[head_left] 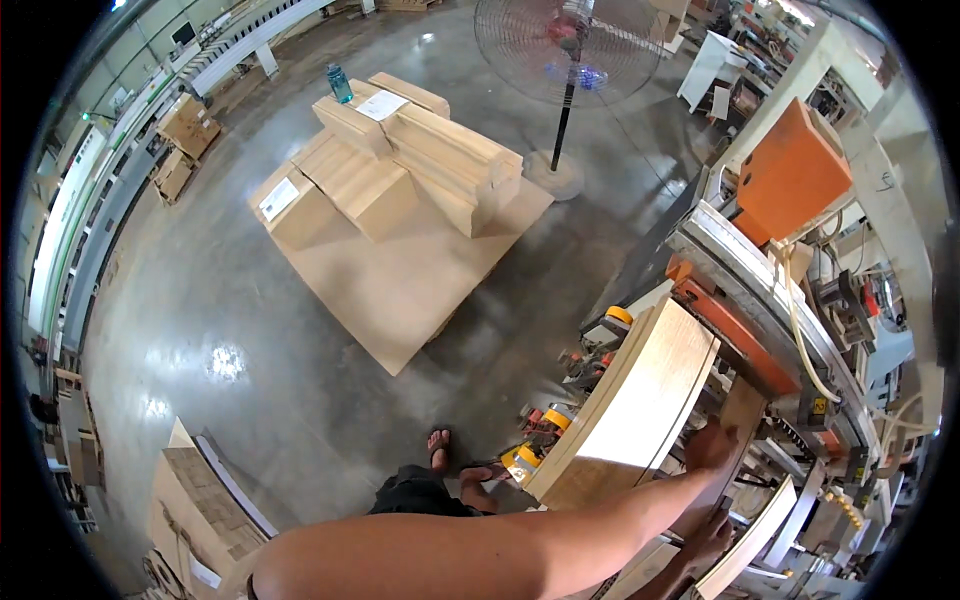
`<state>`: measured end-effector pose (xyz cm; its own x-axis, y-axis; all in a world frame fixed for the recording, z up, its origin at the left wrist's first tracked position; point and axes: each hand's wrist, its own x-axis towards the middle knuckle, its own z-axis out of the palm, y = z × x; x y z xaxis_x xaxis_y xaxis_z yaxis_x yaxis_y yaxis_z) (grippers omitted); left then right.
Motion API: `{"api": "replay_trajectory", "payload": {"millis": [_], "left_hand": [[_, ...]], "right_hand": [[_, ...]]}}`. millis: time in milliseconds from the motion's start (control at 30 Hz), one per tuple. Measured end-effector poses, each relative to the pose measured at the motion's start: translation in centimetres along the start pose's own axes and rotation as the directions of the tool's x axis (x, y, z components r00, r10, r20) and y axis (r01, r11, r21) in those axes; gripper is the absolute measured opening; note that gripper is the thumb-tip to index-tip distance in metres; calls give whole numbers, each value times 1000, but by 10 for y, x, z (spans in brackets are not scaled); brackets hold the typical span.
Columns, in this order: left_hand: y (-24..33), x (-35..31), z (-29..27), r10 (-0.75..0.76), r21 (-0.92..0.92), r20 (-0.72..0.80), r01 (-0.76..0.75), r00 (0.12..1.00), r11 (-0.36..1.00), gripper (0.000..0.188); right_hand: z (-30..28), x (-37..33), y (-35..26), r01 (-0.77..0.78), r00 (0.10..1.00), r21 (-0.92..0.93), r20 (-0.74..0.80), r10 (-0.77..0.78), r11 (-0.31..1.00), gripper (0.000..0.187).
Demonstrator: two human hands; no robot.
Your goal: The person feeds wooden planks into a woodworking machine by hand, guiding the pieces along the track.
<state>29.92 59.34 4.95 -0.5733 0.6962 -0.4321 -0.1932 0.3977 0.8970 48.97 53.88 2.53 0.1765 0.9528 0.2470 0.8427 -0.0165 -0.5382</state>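
My left arm reaches across to the machine at the right, and my left hand (pixel 710 447) is closed at the edge of a brown wooden board (pixel 742 405) lying in the machine. Nearer to me, my right hand (pixel 706 540) has its fingers curled at the near end of the same board. My left forearm and the hands cover part of the board. Just left of it, a stack of pale, long wooden boards (pixel 640 390) rests along the machine's side. A light curved strip of wood (pixel 748 540) lies beside my right hand.
A pallet-like brown sheet (pixel 370 310) carries stacked timber (pixel 440 150) and a blue bottle (pixel 339 84). A pedestal fan (pixel 568 95) stands behind it. An orange machine housing (pixel 795 170) rises at the right. Yellow-and-red clamp parts (pixel 540 430) jut out near my feet. Cardboard and wood (pixel 205 510) lie lower left.
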Motion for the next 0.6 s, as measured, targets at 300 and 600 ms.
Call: {"api": "replay_trajectory", "payload": {"millis": [300,600], "left_hand": [[21,-6,-9,-55,90,99,46,994,995,56],[7,2,11,20,240,-154,18,988,971,62]], "right_hand": [[-4,2,-13,-72,996,-70,-48,69,995,47],[-3,-7,-27,-37,996,161,-70,49,986,36]]}}
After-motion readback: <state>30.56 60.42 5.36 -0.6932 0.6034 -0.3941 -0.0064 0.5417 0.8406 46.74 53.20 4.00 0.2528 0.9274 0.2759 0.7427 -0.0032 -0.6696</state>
